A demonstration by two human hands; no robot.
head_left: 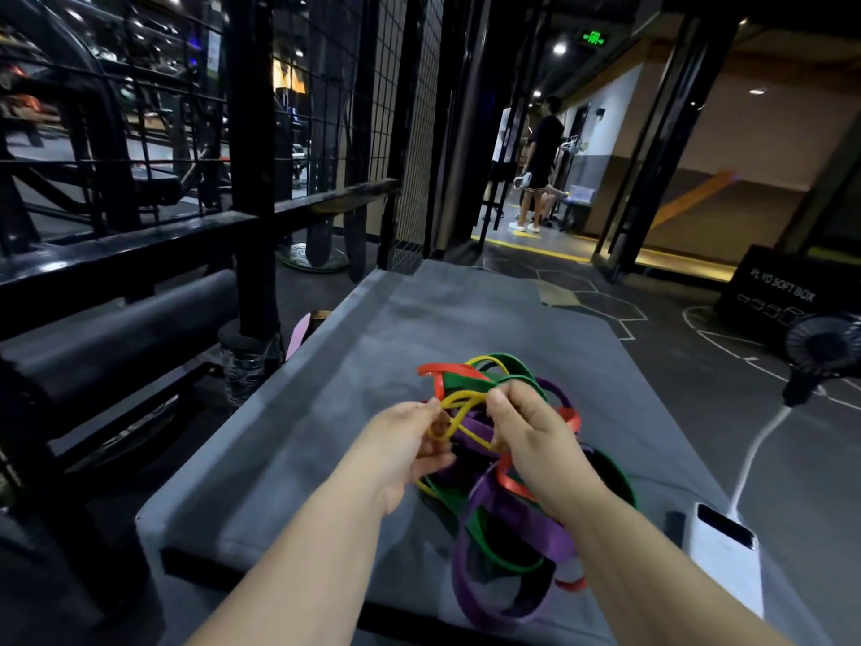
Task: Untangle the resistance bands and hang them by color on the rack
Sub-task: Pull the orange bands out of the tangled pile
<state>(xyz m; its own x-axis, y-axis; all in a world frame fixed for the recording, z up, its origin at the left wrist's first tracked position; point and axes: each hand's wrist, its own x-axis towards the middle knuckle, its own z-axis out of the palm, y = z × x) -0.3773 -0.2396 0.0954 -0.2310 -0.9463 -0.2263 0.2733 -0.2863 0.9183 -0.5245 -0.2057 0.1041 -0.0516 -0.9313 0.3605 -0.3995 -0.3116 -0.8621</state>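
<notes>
Yellow band (459,414), pinched by left hand (405,442), right hand (531,431)

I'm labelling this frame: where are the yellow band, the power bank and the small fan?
yellow band (463,396): head view, on its taut upper strand.
power bank (727,566): head view, on its white top face.
fan (824,347): head view, on its round grille.

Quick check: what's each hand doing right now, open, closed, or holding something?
Left hand: pinches the yellow resistance band.
Right hand: pinches the same yellow resistance band.
</notes>
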